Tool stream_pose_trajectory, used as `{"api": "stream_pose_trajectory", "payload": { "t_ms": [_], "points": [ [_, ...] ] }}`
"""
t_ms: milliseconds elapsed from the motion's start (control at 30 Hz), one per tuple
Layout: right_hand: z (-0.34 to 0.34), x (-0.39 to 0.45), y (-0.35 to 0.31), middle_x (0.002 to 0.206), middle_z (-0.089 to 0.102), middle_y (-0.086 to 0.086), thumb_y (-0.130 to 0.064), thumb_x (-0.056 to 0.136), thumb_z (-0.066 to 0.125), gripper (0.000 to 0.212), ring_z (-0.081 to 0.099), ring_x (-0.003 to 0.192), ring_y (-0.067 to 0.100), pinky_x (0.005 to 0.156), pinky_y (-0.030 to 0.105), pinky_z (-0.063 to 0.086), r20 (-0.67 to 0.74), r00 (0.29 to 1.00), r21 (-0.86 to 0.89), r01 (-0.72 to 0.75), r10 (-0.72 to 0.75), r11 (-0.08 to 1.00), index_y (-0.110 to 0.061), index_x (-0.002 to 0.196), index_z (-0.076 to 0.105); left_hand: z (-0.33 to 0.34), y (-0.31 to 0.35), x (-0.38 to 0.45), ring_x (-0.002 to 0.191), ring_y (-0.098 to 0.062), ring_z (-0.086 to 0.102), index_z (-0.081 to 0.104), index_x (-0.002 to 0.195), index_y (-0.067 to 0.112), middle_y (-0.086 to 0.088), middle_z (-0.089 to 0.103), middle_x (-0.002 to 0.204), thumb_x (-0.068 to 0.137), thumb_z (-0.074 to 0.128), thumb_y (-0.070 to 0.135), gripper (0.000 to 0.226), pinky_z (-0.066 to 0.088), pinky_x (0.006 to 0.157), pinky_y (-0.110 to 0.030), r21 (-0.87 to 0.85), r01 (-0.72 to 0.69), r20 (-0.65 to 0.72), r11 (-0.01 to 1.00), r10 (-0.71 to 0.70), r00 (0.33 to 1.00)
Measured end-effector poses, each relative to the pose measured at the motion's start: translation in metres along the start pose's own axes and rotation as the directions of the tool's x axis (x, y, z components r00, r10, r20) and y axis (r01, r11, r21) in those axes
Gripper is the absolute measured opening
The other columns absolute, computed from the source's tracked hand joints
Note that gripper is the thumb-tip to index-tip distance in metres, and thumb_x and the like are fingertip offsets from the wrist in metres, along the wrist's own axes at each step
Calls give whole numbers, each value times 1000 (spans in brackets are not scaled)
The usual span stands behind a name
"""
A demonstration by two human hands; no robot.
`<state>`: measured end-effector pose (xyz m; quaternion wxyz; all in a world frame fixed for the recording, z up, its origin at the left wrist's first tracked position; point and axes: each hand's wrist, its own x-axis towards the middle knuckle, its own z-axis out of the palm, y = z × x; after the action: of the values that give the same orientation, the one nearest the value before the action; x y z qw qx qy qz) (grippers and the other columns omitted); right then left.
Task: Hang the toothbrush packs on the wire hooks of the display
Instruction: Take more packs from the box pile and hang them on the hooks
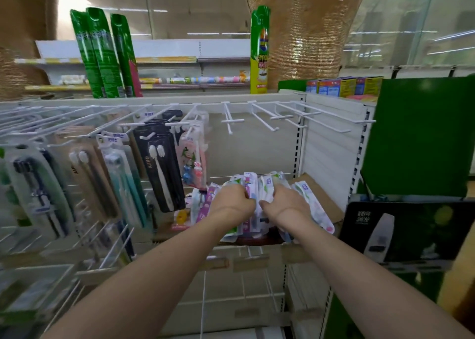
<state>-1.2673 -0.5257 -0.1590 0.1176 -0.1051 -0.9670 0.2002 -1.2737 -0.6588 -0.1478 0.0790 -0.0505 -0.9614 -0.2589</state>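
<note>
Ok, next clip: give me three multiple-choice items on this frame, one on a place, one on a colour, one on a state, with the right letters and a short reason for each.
1. Where do the loose toothbrush packs lie?
A. in a cardboard box on the shelf
B. on the floor
C. on top of the display

2. What colour is the pack with two white brush heads?
A. red
B. black
C. yellow

3. What state are the wire hooks at upper right in?
A. full of packs
B. bent to the floor
C. bare

Answers:
1 A, the left hand and right hand grip them inside the box.
2 B, its card is black behind the white heads.
3 C, nothing hangs on those hooks.
</note>
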Motion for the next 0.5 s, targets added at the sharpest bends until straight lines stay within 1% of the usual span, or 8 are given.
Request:
{"api": "stream_pose_trajectory", "payload": {
  "t_ms": [67, 100, 167, 233, 300, 367, 433, 500],
  "points": [
    [0, 2, 0, 120, 69, 7, -52, 92, 54, 45, 65, 108, 31, 80, 33, 49, 18, 1000, 18, -14, 14, 1000, -22, 124, 62, 6, 9, 2, 105, -33, 67, 72, 92, 11, -13, 72, 101, 91, 63, 28, 19, 41, 73, -27, 7, 24, 43, 1000, -24, 999],
    [-2, 2, -1, 120, 68, 7, -48, 92, 55, 42, 65, 108, 31, 77, 33, 47, 26, 999, 35, -30, 29, 999, -21, 123, 62, 8, 13, 3, 104, -34, 67, 71, 90, 12, -14, 70, 98, 90, 63, 27, 17, 41, 72, -27, 10, 29, 57, 1000, -29, 998],
    [-4, 3, 1, 118, 68, 9, -42, 89, 58, 39, 65, 106, 32, 74, 32, 44, 52, 997, 104, -70, 65, 992, -20, 121, 60, 10, 16, 5, 103, -35, 67, 69, 88, 11, -14, 68, 95, 89, 62, 26, 17, 42, 71, -28, 16, 41, 51, 999, -42, 998],
    [-4, 5, 6, 110, 69, 10, -39, 83, 63, 36, 67, 99, 32, 70, 32, 47, 52, 994, 196, -107, 98, 975, -19, 113, 59, 8, 13, 8, 106, -36, 65, 71, 97, 10, -15, 71, 108, 89, 60, 27, 22, 42, 73, -29, 55, 53, -16, 997, -52, 999],
    [-3, 7, 12, 102, 70, 10, -32, 79, 65, 28, 68, 94, 32, 68, 31, 48, 36, 991, 293, -135, 131, 947, -16, 101, 56, 6, 4, 12, 111, -37, 63, 68, 110, 12, -16, 67, 122, 88, 59, 33, 31, 46, 79, -33, 98, 84, -72, 992, -77, 994],
    [-4, 7, 16, 105, 68, 9, -28, 83, 66, 29, 66, 101, 32, 72, 31, 45, 16, 987, 373, -154, 160, 915, -13, 107, 58, 5, -9, 15, 117, -36, 61, 62, 125, 15, -15, 62, 130, 87, 59, 48, 50, 52, 89, -37, 115, 159, -41, 981, -156, 987],
    [-4, 6, 16, 109, 65, 8, -26, 86, 66, 32, 65, 103, 34, 79, 33, 49, -36, 980, 454, -159, 196, 877, -12, 114, 60, 7, -19, 15, 116, -33, 62, 56, 132, 15, -12, 63, 128, 86, 61, 61, 66, 54, 93, -38, 124, 214, 50, 969, -222, 974],
    [-2, 4, 14, 103, 60, 4, -23, 83, 64, 28, 66, 98, 37, 83, 44, 57, -82, 973, 545, -137, 215, 827, -17, 111, 60, 9, -24, 14, 116, -31, 62, 52, 134, 14, -10, 64, 128, 85, 64, 65, 72, 53, 91, -37, 123, 229, 92, 966, -241, 966]
  ]
}}
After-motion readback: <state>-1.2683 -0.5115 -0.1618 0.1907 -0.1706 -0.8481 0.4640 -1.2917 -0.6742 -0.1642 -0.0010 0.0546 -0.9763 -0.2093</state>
